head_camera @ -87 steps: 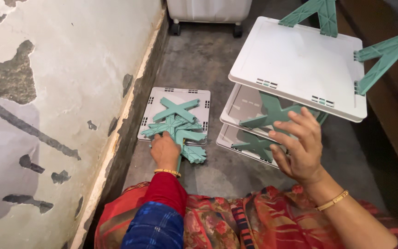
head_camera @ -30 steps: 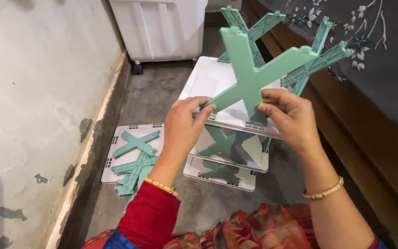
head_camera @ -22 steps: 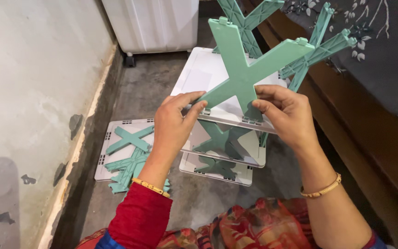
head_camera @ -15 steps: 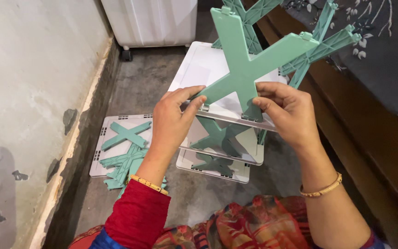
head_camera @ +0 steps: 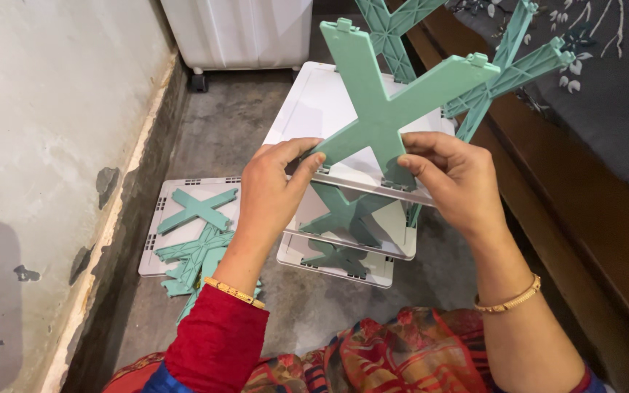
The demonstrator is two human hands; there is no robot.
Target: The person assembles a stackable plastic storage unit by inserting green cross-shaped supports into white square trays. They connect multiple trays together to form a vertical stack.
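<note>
**Both hands holding a green cross brace over a white shelf rack**

The green X-shaped brace (head_camera: 391,109) is standing upright between the two hands, its lower legs resting at the near edge of the top white shelf (head_camera: 329,109) of the rack. The left hand (head_camera: 271,193) is pinching the brace's lower left leg, thumb and fingers closing on the plastic. The right hand (head_camera: 456,182) is gripping the lower right leg the same way, fingers pressing against its front face.

The rack is showing three white shelves stacked one above another, with one green brace visible between each pair on the near side and two more rising at the far side. To the left, on the concrete floor (head_camera: 227,131), one loose white shelf (head_camera: 158,236) is lying flat beside the wall, carrying a small pile of spare green braces (head_camera: 198,247); their exact number is hard to tell.
</note>
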